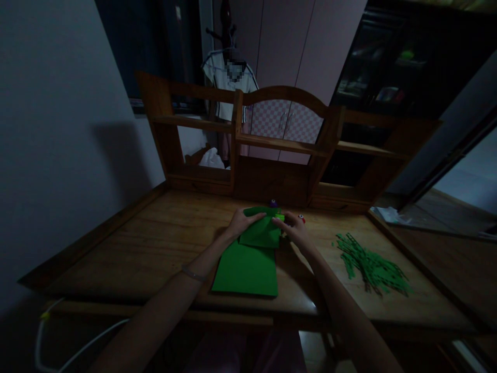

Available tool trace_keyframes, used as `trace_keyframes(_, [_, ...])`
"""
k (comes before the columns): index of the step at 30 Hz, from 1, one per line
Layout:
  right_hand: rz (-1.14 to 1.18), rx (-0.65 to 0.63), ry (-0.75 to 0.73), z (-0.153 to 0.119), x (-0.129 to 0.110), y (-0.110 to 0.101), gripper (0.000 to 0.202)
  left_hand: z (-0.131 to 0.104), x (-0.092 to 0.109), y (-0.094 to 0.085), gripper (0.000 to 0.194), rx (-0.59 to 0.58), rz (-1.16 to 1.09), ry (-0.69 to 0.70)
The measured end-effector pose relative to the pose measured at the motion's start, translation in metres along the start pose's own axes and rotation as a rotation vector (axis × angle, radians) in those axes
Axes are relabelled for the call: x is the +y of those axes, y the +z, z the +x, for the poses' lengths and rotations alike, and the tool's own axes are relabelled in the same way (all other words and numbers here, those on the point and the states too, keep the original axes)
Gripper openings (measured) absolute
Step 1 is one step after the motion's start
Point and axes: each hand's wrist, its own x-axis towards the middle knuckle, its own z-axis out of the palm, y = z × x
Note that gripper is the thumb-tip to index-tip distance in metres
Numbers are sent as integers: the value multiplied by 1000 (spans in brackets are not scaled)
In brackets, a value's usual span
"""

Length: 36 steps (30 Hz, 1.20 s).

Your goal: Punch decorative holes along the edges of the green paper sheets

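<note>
My left hand [239, 224] grips a green sheet [259, 233] at its upper left, thumb on the front, fingers behind. The sheet is raised at its far end and looks like paper or thin foam. My right hand [295, 228] is closed on a small bright green object [279, 218] at the sheet's upper right edge, thumb on top. That object's kind is too dim and small to make out. Beneath and nearer me, a larger green sheet [248, 269] lies flat on the wooden desk [174, 243].
A heap of green cut strips [368, 264], some lattice-like, lies on the right. Behind my hands stand a small purple object [273, 203] and a small red object [302, 219]. A wooden shelf unit [283, 145] rises along the desk's back. A pale wall [77, 129] borders the left.
</note>
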Motion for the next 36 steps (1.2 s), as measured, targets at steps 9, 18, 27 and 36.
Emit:
trace_keyframes(9, [58, -41, 32, 0, -1, 2, 40, 1, -1, 0, 41, 0, 16, -1])
trace_keyframes(18, [64, -43, 37, -1, -4, 1, 36, 0, 1, 1, 40, 16, 0, -2])
trace_keyframes(27, [32, -35, 37, -2, -3, 1, 35, 0, 0, 0, 40, 9, -4, 5])
trace_keyframes(36, [-20, -24, 42, -2, -7, 1, 37, 0, 0, 0, 40, 14, 6, 4])
